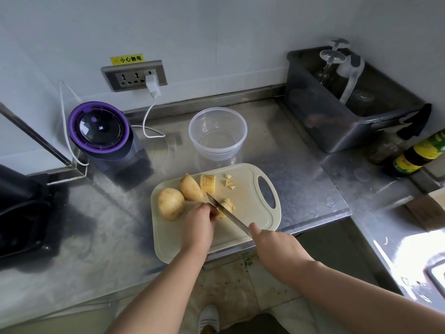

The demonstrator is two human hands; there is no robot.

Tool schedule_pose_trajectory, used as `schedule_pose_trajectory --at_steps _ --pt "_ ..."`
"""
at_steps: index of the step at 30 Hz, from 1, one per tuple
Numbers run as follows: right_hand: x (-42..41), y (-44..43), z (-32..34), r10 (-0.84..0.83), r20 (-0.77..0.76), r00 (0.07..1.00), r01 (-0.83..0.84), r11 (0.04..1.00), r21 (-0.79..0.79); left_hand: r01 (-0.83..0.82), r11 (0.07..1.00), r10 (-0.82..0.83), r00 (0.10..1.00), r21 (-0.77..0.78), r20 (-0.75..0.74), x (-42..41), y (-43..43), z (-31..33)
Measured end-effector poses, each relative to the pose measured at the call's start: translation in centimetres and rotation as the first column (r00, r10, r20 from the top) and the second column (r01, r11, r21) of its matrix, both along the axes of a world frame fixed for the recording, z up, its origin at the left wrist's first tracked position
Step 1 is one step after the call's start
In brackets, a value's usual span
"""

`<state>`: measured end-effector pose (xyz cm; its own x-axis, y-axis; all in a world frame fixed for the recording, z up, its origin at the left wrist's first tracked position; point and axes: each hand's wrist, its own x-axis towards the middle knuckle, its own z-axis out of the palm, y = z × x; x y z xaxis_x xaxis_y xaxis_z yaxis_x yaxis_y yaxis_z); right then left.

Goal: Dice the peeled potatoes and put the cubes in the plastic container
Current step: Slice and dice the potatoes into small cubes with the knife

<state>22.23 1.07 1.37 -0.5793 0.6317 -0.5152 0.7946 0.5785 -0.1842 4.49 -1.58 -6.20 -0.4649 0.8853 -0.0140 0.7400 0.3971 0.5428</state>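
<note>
Right hand (272,244) is gripping the knife (231,215), fingers curled round its handle, while the left hand (199,220) is pinning a potato piece (227,208) under the blade with curled fingertips. On the counter (301,169), the tub (216,153) is standing just behind the board (250,213). A whole potato (170,203), a half (191,188), a slice (207,183) and cubes (230,182) are lying across the board.

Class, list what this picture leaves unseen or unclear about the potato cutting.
All head view.
Hidden: the knife handle, inside the right hand.
Half hidden: the potato piece, under the left hand and blade.
Cut off: the black appliance, by the left edge.
Blurred: the bottle label, unreadable.
</note>
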Motion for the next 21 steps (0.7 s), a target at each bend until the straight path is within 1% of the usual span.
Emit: schedule_pose_trajectory --at_steps 5,8,15,21 --pt "-0.2 0.0 -0.2 -0.019 0.039 0.999 0.022 0.998 -0.065 0.015 1.000 -0.016 1.000 -0.027 -0.013 -0.1 0.1 0.1" --pt "-0.2 0.1 -0.2 -0.028 0.051 0.998 0.031 0.997 -0.077 0.021 0.999 -0.021 1.000 -0.031 -0.003 -0.1 0.1 0.2" --pt "0.8 1.1 -0.6 -0.062 0.044 0.997 0.062 0.998 0.014 -0.005 0.999 0.012 0.988 -0.045 0.154 0.0 0.1 0.3" --pt "2.0 3.3 -0.4 -0.095 -0.025 0.995 0.096 0.993 0.067 0.002 0.997 0.008 0.991 -0.071 0.133 1.5 2.0 0.4"
